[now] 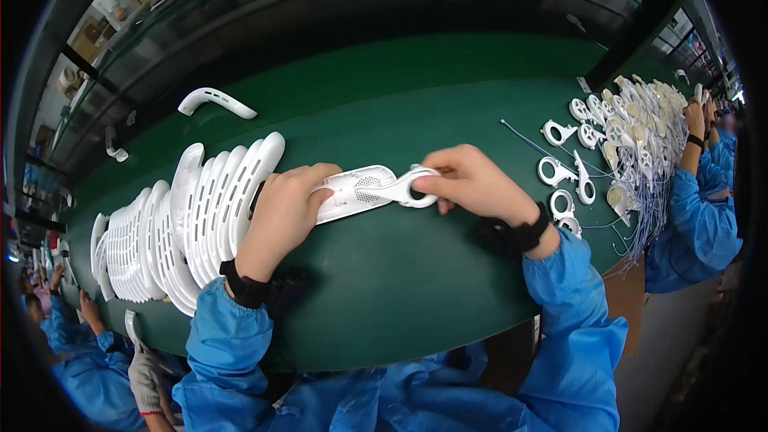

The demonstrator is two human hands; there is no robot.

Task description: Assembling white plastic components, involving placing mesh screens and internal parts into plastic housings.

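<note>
Over the middle of the green bench, my left hand (284, 210) grips the left end of a long white plastic shell (346, 206), its hollow side up and a patch of small holes showing. My right hand (474, 184) pinches a white ring-shaped part (398, 192) at the ring, thumb on top. The narrow arm of this part lies over the right end of the shell. Whether the two are joined, I cannot tell. Left of my left hand, a row of slotted white shells (214, 202) stands closely nested.
Loose white ring parts (552, 170) lie at the right, beside a heap of wired white parts (632, 132). A curved white shell (216, 99) lies farther back on the bench (384, 288). Co-workers' blue sleeves (694, 212) show right and left; a gloved hand (146, 384) is lower left.
</note>
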